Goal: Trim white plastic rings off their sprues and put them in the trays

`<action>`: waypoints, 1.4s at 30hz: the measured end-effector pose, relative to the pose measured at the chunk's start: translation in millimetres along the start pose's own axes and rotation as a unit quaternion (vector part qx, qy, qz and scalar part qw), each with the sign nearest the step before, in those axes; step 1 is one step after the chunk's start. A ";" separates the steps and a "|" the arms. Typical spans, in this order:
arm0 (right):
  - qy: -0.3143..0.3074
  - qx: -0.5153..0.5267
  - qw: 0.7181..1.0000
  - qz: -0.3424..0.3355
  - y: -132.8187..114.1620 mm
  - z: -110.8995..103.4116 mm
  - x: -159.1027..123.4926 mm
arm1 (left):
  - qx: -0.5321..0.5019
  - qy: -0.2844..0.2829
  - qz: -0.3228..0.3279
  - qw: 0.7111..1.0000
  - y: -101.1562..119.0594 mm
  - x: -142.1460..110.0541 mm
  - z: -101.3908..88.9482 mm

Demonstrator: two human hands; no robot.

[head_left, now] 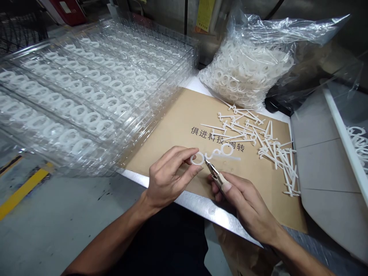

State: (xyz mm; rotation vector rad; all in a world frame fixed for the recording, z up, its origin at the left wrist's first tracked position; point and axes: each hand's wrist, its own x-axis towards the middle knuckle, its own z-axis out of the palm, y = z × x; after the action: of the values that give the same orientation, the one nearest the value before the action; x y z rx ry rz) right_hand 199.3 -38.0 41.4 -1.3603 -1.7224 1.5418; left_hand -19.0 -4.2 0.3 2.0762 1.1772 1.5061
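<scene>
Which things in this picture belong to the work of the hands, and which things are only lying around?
Things: left hand holding a white plastic ring piece; right hand holding small cutters; loose white plastic pieces.

Rest: cardboard sheet; stacked clear trays of white rings; plastic bag of white pieces; steel table edge.

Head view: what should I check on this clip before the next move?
Left hand grips the white plastic piece: ok.
Right hand holds the small cutters: ok.
Cutter tips touching the piece: cannot tell.
Loose pieces lie on the cardboard sheet, apart from both hands: ok.
Stacked clear trays of white rings sit untouched by either hand: ok.
</scene>
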 end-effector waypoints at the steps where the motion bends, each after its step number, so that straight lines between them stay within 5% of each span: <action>1: 0.001 -0.001 1.000 0.000 0.0 0.2 0.4 | 0.000 -0.001 0.000 1.000 -0.1 0.2 -0.1; 30: -0.002 -0.043 0.999 0.008 4.4 2.8 2.9 | 0.010 -0.029 0.008 0.999 0.2 0.6 -0.3; 42: -0.018 -0.013 0.999 0.023 8.7 -1.0 4.8 | -0.023 0.044 -0.025 0.998 -5.8 -1.1 -3.4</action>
State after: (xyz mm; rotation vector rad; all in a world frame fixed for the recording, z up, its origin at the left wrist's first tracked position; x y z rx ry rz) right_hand 201.3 -34.3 32.4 -1.4021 -1.7506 1.5835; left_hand -24.7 -2.2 -2.8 1.9541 1.2055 1.6009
